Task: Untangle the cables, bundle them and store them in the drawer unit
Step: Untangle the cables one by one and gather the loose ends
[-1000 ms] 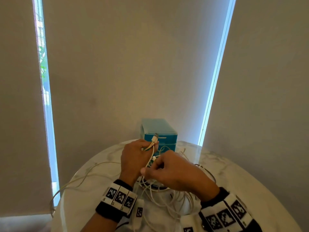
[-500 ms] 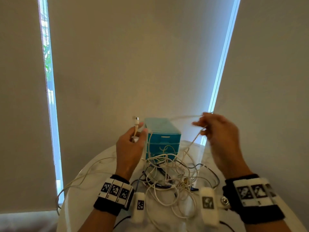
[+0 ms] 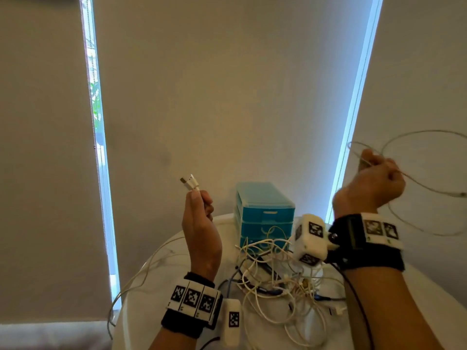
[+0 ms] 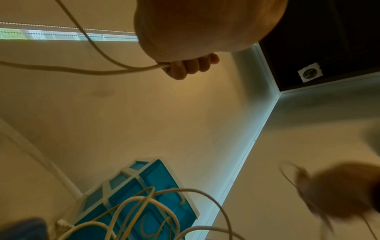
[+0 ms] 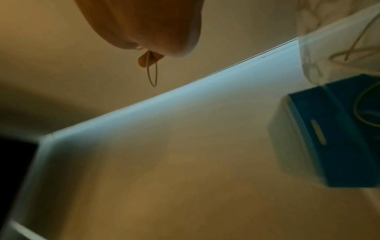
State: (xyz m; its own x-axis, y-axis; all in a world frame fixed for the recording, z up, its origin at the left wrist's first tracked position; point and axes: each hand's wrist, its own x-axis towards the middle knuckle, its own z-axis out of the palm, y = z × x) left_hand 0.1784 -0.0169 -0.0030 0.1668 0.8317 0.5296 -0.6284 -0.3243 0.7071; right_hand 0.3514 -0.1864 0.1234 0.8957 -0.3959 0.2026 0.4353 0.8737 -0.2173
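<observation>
The left hand is pinching a white cable just below its plug, holding it upright to the left of the blue drawer unit. The right hand is raised to the right of the drawer unit, its grip curling tight around thin cable loops. A tangled pile of cables is lying on the white worktop directly in front of the drawer unit, touching its lower drawers.

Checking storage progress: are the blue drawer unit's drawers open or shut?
Shut, as far as visible. On the drawer unit the top front sits flush with the frame; the tangled cables partly hide the lower ones.
</observation>
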